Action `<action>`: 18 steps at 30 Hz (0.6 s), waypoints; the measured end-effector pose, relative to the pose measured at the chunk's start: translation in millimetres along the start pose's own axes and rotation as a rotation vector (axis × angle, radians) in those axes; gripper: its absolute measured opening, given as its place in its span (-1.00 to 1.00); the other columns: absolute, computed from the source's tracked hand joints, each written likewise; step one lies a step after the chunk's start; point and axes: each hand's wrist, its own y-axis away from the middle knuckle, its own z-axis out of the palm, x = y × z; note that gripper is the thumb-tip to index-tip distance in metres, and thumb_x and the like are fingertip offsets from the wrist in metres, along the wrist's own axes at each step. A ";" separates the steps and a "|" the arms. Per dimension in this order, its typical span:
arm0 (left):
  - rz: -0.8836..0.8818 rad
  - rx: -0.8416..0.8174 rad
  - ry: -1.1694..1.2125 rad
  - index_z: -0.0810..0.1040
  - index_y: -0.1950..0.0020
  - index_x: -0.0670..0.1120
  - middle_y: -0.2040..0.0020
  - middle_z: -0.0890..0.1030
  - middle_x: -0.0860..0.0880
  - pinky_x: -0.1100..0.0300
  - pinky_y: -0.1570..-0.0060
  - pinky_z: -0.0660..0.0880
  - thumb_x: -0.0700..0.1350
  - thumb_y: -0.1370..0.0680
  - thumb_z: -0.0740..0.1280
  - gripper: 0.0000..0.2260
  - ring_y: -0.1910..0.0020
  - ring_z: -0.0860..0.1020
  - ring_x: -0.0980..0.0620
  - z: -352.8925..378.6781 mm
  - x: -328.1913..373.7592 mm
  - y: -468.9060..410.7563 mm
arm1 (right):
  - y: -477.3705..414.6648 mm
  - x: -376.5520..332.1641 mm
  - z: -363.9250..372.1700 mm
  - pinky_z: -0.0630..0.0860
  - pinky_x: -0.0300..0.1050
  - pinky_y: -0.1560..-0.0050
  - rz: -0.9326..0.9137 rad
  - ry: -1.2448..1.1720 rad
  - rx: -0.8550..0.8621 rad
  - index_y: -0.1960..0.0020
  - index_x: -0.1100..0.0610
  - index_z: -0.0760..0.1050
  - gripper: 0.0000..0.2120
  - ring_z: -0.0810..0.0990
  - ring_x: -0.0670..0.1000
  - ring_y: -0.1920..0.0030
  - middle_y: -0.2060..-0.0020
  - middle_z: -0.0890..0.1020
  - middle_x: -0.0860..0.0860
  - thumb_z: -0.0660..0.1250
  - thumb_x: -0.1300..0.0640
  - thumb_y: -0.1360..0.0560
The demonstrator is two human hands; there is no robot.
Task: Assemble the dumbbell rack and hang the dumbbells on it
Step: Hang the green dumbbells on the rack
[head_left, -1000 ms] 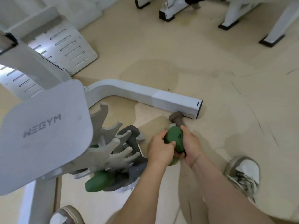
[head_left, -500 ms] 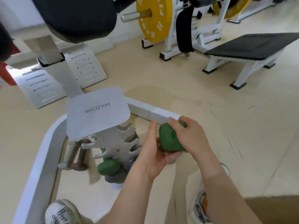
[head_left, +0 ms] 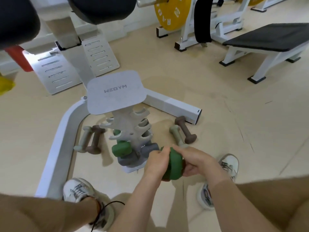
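A grey dumbbell rack (head_left: 127, 126) with forked arms and a flat WEGYM top plate stands upright on the floor. A green dumbbell (head_left: 120, 149) and a grey one (head_left: 148, 149) rest on its lowest arms. Both hands hold another green dumbbell (head_left: 173, 164) just right of the rack's base: my left hand (head_left: 157, 162) grips its left side, my right hand (head_left: 195, 162) its right end. On the floor lie a pale green (head_left: 176, 136) and a brown dumbbell (head_left: 185, 130) to the right, and a pale green (head_left: 83, 139) and a brown one (head_left: 95, 139) to the left.
A white curved machine frame (head_left: 56, 148) wraps around the rack's left side, and a white square beam (head_left: 175, 106) ends behind it. My shoes (head_left: 80, 190) (head_left: 229, 164) flank the spot. A black bench (head_left: 267, 39) and a yellow weight plate (head_left: 168, 12) stand further back.
The camera has pulled back and up. Both hands have carried the green dumbbell from near the beam's end back toward me and down, beside the rack's base.
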 end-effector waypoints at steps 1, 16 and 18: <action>0.038 0.013 -0.094 0.58 0.07 -0.08 0.03 0.65 -0.16 -0.03 0.17 0.66 0.15 -0.49 0.20 -0.67 0.06 0.63 -0.16 -3.1 1.1 -4.8 | -11.3 2.6 3.5 0.64 -0.03 0.01 0.036 -0.128 -0.062 -0.16 0.15 0.51 -0.54 0.68 0.16 0.02 -0.05 0.66 0.23 0.35 -0.22 -0.50; -0.186 -0.035 0.983 0.54 -0.20 -0.32 -0.06 0.70 -0.25 0.06 -0.16 0.53 -0.21 -0.54 0.40 -0.71 0.02 0.65 -0.08 2.3 -17.6 -72.1 | -87.3 -55.9 29.1 0.62 -0.03 0.02 -0.386 -0.752 0.050 -0.19 0.21 0.59 -0.79 0.67 0.00 0.19 0.21 0.72 0.03 0.30 0.27 -0.59; -0.200 -0.075 1.025 0.61 -0.10 -0.31 0.03 0.73 -0.21 0.03 -0.22 0.51 -0.29 -0.53 0.38 -0.83 0.08 0.67 -0.06 -1.2 -12.3 -79.7 | -99.2 -63.0 33.7 0.62 -0.09 0.16 -0.402 -0.746 0.047 -0.21 0.21 0.59 -0.77 0.71 -0.05 0.27 0.28 0.74 0.01 0.31 0.29 -0.57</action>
